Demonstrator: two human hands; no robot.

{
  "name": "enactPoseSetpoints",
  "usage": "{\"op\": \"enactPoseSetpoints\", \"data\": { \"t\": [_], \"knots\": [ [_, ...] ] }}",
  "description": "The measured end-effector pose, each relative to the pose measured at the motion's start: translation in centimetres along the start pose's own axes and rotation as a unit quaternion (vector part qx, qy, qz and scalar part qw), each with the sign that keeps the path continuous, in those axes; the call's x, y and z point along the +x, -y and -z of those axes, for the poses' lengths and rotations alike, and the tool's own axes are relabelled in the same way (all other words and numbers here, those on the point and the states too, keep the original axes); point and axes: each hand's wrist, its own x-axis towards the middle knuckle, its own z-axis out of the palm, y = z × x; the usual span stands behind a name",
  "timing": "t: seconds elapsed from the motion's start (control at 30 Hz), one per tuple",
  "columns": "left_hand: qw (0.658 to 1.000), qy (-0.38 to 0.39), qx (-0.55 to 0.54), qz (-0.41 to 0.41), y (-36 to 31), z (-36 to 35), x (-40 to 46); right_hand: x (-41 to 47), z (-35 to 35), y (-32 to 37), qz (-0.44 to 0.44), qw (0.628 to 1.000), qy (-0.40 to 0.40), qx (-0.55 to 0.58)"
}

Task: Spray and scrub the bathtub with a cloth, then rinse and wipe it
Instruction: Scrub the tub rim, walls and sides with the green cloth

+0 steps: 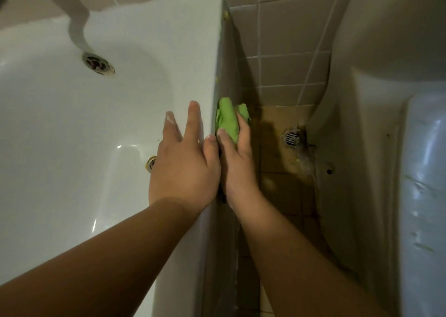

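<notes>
My left hand (pixel 183 169) lay flat on the bathtub (pixel 135 80) rim, fingers straight and spread, holding nothing. My right hand (pixel 237 162) gripped the green cloth (pixel 228 121), thumb and fingers curled round it, pressed against the tub's outer side wall just below the rim. Tub drain (pixel 98 63) sat well apart; floor drain (pixel 291 137) on the tiles to the right

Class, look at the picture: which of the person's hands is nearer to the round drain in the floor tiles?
Right. The right hand, gripping the green cloth against the bathtub's outer side, is just left of the floor drain. The left hand rests on the rim, farther away.
</notes>
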Motion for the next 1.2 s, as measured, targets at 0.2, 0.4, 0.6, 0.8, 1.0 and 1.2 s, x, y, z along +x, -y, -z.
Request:
{"op": "enactPoseSetpoints", "data": {
  "t": [0.2,0.4,0.6,0.8,1.0,1.2],
  "knots": [
    [0.999,-0.010,-0.005,-0.031,-0.2,0.1,1.7,-0.7,0.5,-2.6,-0.130,0.987,-0.067,0.058],
    [0.998,-0.018,-0.033,-0.056,-0.2,0.2,3.1,7.4,-2.3,6.1,-0.031,0.995,-0.075,0.066],
    [0.997,-0.023,-0.055,-0.057,-0.2,0.4,5.2,6.5,-2.3,4.1,0.104,0.994,-0.015,-0.039],
    [0.997,-0.025,-0.029,-0.063,-0.7,0.7,7.2,7.3,-0.7,-1.5,-0.034,0.999,-0.014,-0.034],
    [0.997,-0.026,-0.010,-0.071,-0.9,0.7,8.6,11.6,-1.8,0.9,-0.054,0.998,-0.036,0.001],
    [0.996,-0.003,0.023,-0.084,-1.5,1.2,9.7,3.6,0.8,-3.1,-0.041,0.998,-0.005,-0.047]
  ]
}}
